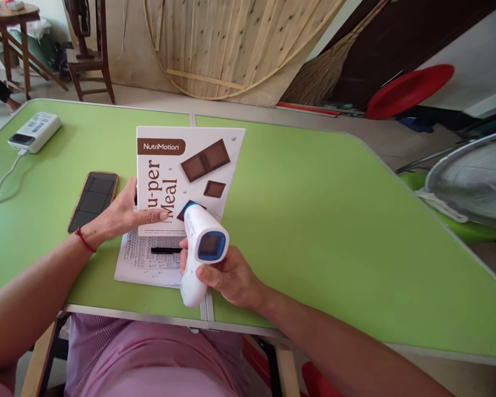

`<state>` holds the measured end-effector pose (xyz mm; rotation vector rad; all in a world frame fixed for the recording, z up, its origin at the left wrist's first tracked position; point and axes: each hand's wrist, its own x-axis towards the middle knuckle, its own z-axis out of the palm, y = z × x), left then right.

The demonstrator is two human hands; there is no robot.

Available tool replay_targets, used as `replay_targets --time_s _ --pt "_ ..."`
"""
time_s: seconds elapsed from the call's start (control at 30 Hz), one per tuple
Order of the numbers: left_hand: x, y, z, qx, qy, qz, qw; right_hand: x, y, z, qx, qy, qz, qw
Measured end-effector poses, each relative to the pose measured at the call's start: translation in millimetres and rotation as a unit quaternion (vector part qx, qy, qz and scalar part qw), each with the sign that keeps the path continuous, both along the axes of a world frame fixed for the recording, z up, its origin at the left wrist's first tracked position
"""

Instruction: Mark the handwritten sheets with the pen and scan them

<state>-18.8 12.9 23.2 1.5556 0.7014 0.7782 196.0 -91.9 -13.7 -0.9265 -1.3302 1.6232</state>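
Note:
My left hand [126,212] grips the left side of a white box [161,193] printed "NutriMotion" with pictures of brown chocolate pieces. Its thumb lies across the front face while the other fingers are hidden behind. My right hand [227,275] is wrapped round the handle of a white and blue infrared thermometer [204,242]. The thermometer's dark screen faces me, and its head covers the lower right part of the box. Beneath them lie written sheets of paper [128,267] with a black pen [164,250] on top. A phone in a brown case [93,201] rests left of the box.
The green folding table [334,237] has a metal-edged seam. A white power bank [35,132] with a cable sits at the far left. Beyond the table are a wooden chair [89,60], a round wooden board [231,44], a straw broom [326,66] and a red basin [411,91].

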Motion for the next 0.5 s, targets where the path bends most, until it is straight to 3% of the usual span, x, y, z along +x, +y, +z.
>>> replay_targets --time_s 0.23,0.5 --pt "-1.3 -0.9 -7.0 -0.002 0.014 0.064 0.998 -0.1 0.2 -2.2 -0.006 0.006 0.002 1.0" --pt "4.1 -1.0 -0.4 -0.013 -0.009 0.012 1.0 2.0 0.4 -4.0 -0.012 0.004 0.013 1.0"
